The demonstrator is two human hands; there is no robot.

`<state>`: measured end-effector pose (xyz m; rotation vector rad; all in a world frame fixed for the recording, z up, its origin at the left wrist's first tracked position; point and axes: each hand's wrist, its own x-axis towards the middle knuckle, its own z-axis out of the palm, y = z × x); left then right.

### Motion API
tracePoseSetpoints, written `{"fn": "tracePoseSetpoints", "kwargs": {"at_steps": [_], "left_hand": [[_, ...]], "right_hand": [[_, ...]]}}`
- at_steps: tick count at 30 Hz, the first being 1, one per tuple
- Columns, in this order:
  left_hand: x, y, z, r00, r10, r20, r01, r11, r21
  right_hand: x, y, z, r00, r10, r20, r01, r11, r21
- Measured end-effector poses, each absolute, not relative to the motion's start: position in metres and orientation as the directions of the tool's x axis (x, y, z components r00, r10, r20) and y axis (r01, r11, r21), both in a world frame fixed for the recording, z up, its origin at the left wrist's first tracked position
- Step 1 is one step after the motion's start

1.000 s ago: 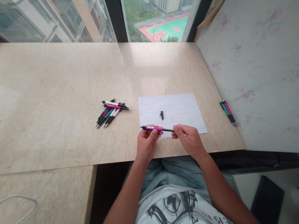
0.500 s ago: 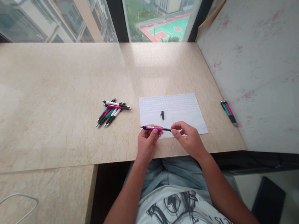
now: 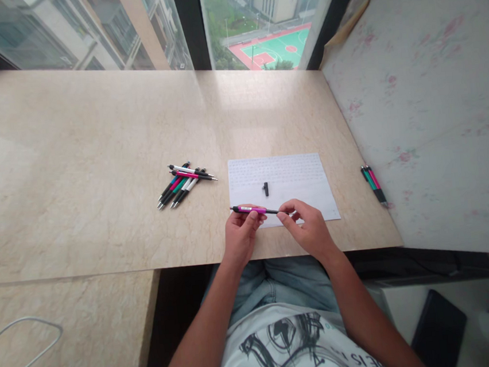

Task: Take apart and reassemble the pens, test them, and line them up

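Note:
A purple and black pen (image 3: 250,209) lies level across my two hands, above the lower part of a lined sheet of paper (image 3: 299,172). My left hand (image 3: 243,232) is closed on its purple barrel, thumb on top. At the pen's black right end, the thumb and forefinger of my right hand (image 3: 305,224) pinch it; the very tip is hidden by the fingers. A small black piece (image 3: 266,189), maybe a pen grip or cap, rests on the paper just beyond the pen.
To the left of the paper is a loose pile of several pens (image 3: 184,183) on the marble-patterned counter (image 3: 93,140). Two pens (image 3: 373,185), green and pink, lie against the right wall (image 3: 430,131). A pale cable (image 3: 45,320) loops at the lower left. Windows border the far edge.
My right hand has shifted very slightly left along the black end of the pen. My left hand, the pen and the black piece look unmoved.

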<state>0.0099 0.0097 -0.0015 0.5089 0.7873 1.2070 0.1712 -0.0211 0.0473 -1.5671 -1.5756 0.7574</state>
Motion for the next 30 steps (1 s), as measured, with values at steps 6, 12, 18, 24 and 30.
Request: {"fn": "tracePoseSetpoints", "kwargs": {"at_steps": [6,12,18,24,30], "left_hand": [[0.010,0.009,-0.002,0.159,0.952,-0.263,-0.605,0.304,0.736],[0.009,0.008,-0.001,0.188,0.953,-0.236,-0.609,0.302,0.733],[0.009,0.009,-0.004,0.166,0.953,-0.252,-0.620,0.300,0.725],[0.009,0.008,-0.003,0.187,0.954,-0.235,-0.599,0.301,0.742],[0.008,0.007,-0.002,0.211,0.953,-0.219,-0.571,0.302,0.764]], "right_hand": [[0.172,-0.021,0.048,0.033,0.991,0.127,0.578,0.085,-0.811],[0.170,-0.023,0.044,0.087,0.993,0.083,0.569,0.019,-0.822],[0.168,-0.022,0.045,0.102,0.989,0.110,0.518,0.042,-0.854],[0.168,-0.023,0.045,0.090,0.988,0.123,0.582,0.048,-0.812],[0.170,-0.021,0.035,0.114,0.988,-0.103,0.360,-0.137,-0.923]]}}
